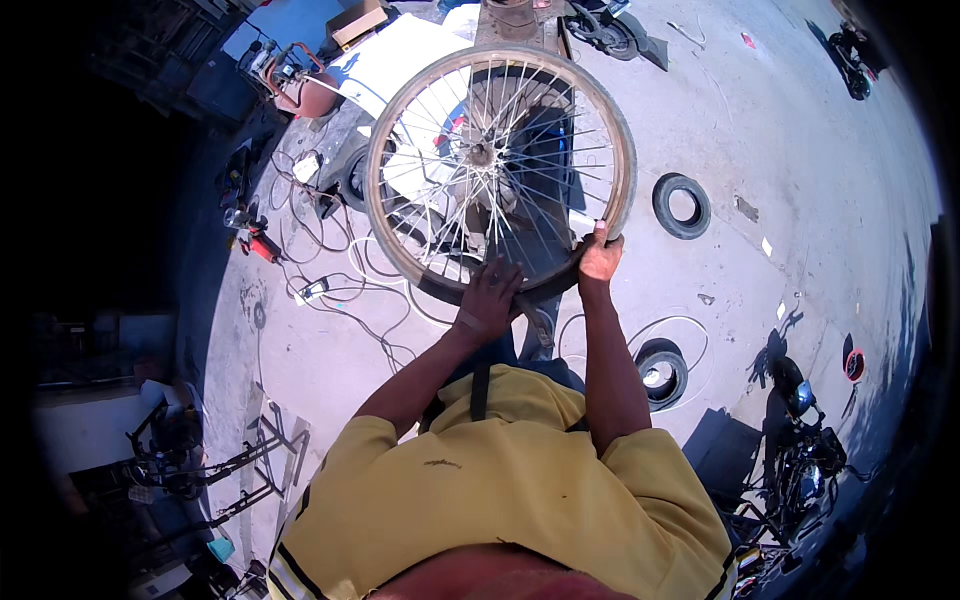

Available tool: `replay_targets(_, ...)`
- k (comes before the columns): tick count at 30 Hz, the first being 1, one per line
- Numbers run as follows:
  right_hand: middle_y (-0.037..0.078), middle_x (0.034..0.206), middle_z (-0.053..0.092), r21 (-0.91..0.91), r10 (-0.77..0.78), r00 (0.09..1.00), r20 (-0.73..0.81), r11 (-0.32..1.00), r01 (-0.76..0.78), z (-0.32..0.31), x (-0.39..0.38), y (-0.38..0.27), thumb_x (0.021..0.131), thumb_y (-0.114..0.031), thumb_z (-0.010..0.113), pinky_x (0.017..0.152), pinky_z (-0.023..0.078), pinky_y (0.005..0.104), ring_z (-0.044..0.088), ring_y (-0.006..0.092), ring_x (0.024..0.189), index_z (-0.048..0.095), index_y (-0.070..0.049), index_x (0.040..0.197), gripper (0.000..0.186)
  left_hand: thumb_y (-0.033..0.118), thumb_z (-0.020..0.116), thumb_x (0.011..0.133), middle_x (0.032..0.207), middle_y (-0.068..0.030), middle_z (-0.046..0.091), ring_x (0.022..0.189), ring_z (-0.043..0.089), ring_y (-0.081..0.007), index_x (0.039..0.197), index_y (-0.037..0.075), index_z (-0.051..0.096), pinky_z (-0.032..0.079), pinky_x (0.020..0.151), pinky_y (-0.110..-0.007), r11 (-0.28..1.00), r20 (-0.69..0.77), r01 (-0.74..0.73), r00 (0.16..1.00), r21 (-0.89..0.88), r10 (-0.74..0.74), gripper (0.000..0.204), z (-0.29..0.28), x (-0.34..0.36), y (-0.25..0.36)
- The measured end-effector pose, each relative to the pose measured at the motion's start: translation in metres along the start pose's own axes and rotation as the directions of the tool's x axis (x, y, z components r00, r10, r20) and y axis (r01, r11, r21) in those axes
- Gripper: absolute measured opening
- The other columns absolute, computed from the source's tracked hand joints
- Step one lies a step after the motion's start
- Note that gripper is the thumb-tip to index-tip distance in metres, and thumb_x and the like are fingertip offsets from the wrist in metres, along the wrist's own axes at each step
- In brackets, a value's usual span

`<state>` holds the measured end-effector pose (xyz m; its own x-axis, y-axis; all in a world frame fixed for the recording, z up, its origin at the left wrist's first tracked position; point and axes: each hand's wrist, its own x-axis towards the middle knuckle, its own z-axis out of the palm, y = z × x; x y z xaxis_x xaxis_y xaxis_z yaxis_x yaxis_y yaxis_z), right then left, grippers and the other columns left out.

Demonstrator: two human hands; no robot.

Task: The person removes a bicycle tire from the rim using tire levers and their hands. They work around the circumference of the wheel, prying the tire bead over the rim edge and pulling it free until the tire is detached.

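A spoked wheel (622,140) with a rusty-brown rim and a dark tyre is in front of me, its hub and spokes facing up. At the wheel's near right edge, my right hand (600,262) is closed round the tyre and rim, thumb on top. My left hand (487,298) grips the near edge, its fingers laid over the dark tyre toward the spokes. The undersides of both grips are hidden. Through the spokes I can partly see a dark stand or bench and a blue-edged item, too covered to make out.
A loose tyre (682,206) lies to the right, another tyre (660,375) nearer me. On the left are an angle grinder (262,246), tangled cables (340,310) and an orange compressor (312,94). A cardboard box (357,22) stands far off. Motorcycle parts (805,455) crowd the near right.
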<state>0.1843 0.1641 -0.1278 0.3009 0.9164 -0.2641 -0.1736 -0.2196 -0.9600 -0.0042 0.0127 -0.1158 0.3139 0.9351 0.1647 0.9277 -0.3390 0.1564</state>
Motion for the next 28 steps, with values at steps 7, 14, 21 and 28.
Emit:
replay_targets(7,0.028,0.143,0.047,-0.542,-0.357,0.864,0.355,0.674,0.501,-0.070,-0.049,-0.035,0.093,-0.017,0.073,0.107,0.044,0.0477,0.049,0.0447,0.133,0.047,0.000,0.146,0.061,0.032,0.070,0.087,0.153,-0.0107,0.050,0.145,0.042,-0.0308,0.145,0.005,0.053,0.036,0.116,-0.051,1.000,0.012,0.003,1.000,-0.010,-0.003,0.066,-0.005,-0.012,-0.005)
replay_targets(14,0.019,0.137,0.059,0.042,-0.318,0.398,0.860,0.823,0.567,-0.053,-0.134,-0.059,0.082,-0.012,0.081,0.111,0.044,0.0430,0.055,0.0344,0.134,0.057,-0.003,0.138,0.062,0.035,0.071,0.087,0.151,-0.0057,0.053,0.143,0.044,-0.0277,0.140,0.008,0.059,0.039,0.113,-0.048,0.999,-0.024,0.020,0.999,-0.035,-0.021,0.060,0.004,-0.005,0.002)
replay_targets(21,0.001,0.078,0.062,-0.002,-0.161,0.802,0.575,0.980,0.199,-0.001,-0.168,-0.078,0.110,-0.030,0.054,0.070,0.046,0.0291,0.052,0.0095,0.074,0.065,0.000,0.085,0.041,0.034,0.073,0.086,0.141,-0.0031,0.060,0.135,0.052,-0.0255,0.134,0.009,0.063,0.042,0.110,-0.046,0.987,-0.182,-0.014,0.983,-0.162,-0.016,0.055,-0.020,-0.001,-0.007)
replay_targets(28,0.003,0.069,0.056,0.051,-0.154,0.805,0.573,0.987,0.153,-0.006,-0.158,-0.130,0.107,-0.033,0.058,0.069,0.043,0.0329,0.048,0.0128,0.067,0.054,0.000,0.073,0.048,0.034,0.076,0.084,0.140,-0.0046,0.061,0.133,0.053,-0.0259,0.137,0.013,0.060,0.044,0.108,-0.046,0.916,-0.301,0.009,0.943,-0.401,-0.141,0.059,-0.019,0.007,0.042)
